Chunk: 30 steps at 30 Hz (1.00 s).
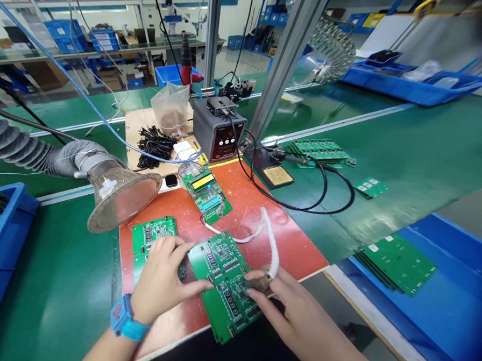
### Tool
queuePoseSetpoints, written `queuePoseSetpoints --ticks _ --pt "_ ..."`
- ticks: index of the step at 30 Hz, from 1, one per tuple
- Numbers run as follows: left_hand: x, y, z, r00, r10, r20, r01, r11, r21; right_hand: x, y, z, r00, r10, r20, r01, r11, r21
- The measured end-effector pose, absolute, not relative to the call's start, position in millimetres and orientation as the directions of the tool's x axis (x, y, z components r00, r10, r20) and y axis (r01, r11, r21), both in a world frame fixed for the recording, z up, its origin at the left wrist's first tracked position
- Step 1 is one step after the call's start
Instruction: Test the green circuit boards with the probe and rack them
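Observation:
My left hand (161,276), with a blue band on its wrist, holds the left edge of a green circuit board (212,303) between thumb and fingers. The board carries two black digit displays and extends past the red mat's front edge. My right hand (294,307) pinches a dark connector-like probe (259,282) against the board's right part; its tip is hidden. A white-sleeved cable (273,247) loops from the probe towards a green tester board (215,207) with a lit yellow screen. Under and beside my left hand lies another circuit board (141,234).
A fume extraction hood (123,196) hangs at left. Behind stand a soldering station (219,133), black cables (154,146) and an iron stand (273,174). Stacked boards (323,151) lie at right. Blue bins (7,243) flank the bench; the right bin (456,305) holds boards.

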<state>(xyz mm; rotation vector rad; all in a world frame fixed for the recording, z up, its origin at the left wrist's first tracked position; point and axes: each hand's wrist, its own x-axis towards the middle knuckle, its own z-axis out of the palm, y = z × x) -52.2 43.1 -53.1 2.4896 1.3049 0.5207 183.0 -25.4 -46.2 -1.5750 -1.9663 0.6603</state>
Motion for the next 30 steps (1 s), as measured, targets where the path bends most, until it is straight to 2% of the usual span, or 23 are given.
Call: queuePoseSetpoints --ticks 7,11,13,16,18,20,23,25,27,30 --pt "-51 43 -53 0.494 0.849 0.185 0.712 -0.518 0.475 184 -27 -46 -0.173 0.983 0.067 0.709 0.172 -0.684" --pt "-50 39 -50 0.461 0.871 0.171 0.654 -0.464 0.598 188 -23 -39 -0.199 0.980 -0.024 0.647 0.113 -0.754" --pt "-49 36 -49 0.422 0.902 0.095 0.620 -0.363 0.696 191 -17 -34 -0.173 0.985 -0.017 0.587 0.090 -0.804" --pt "-48 35 -48 0.340 0.933 -0.115 0.446 -0.053 0.893 194 -3 -30 -0.066 0.996 0.061 0.466 0.085 -0.881" --pt "-51 37 -46 0.285 0.933 -0.219 0.261 0.145 0.954 193 8 -32 0.013 0.996 0.093 0.403 0.080 -0.912" --pt "-59 44 -43 0.173 0.956 -0.237 0.108 0.220 0.969 188 19 -39 0.037 0.996 0.083 0.382 0.063 -0.922" --pt "-78 56 -38 -0.106 0.977 -0.186 0.013 0.188 0.982 177 29 -49 -0.032 0.999 0.035 0.427 0.045 -0.903" --pt "-91 64 -39 -0.243 0.956 -0.165 0.038 0.179 0.983 170 30 -54 -0.058 0.998 0.018 0.482 0.044 -0.875" --pt "-101 71 -43 -0.306 0.942 -0.136 0.113 0.178 0.978 167 30 -54 -0.057 0.998 0.021 0.538 0.048 -0.841" --pt "-109 77 -52 -0.354 0.935 -0.038 0.322 0.160 0.933 165 29 -52 -0.052 0.998 0.028 0.599 0.054 -0.799"
